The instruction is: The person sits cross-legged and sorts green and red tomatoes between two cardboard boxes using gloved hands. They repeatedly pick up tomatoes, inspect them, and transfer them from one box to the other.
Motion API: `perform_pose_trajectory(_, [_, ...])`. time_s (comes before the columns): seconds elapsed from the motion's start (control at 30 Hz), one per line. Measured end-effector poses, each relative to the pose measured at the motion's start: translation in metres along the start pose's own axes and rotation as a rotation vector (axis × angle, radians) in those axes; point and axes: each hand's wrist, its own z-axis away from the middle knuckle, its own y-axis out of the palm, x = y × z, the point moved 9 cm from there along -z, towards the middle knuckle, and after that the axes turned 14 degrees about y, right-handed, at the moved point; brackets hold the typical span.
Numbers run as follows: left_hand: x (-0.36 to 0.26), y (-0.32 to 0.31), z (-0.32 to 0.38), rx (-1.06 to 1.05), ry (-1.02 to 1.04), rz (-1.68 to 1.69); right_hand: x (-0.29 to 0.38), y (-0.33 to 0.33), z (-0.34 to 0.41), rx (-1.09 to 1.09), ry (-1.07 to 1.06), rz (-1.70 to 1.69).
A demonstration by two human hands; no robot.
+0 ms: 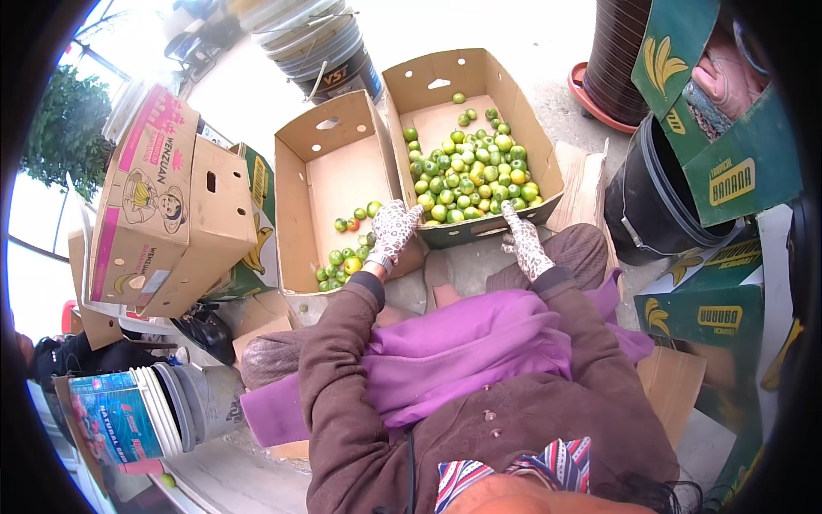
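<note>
Two cardboard boxes stand side by side before me. The right box [443, 64] holds a heap of small green and yellowish tomatoes [475, 168], gathered mostly toward its near side. In the left box [289, 193] lie fewer tomatoes [336, 258], mostly green and one of them reddish. My left hand [396, 232], in a spotted glove, reaches across the left box and grips the right box at its near left corner. My right hand [528, 247], gloved alike, holds that box's near rim toward the right, index finger over the edge.
Stacked buckets [327, 58] stand behind the boxes. To the left are upended banana cartons [154, 205] and more buckets [154, 411]. A black bucket [661, 193], green banana cartons [738, 160] and a brown ribbed container on a red saucer [607, 103] flank the right.
</note>
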Motion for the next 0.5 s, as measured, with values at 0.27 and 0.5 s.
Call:
perform_pose_trajectory(0.27, [0.000,0.010,-0.004,0.000,-0.053,-0.214,0.027,-0.004,-0.017,-0.183,-0.143,0.052])
perform_pose_trajectory(0.5, [0.005,0.016,0.014,-0.106,-0.055,-0.195,0.030,-0.008,-0.006,-0.178,-0.197,-0.025])
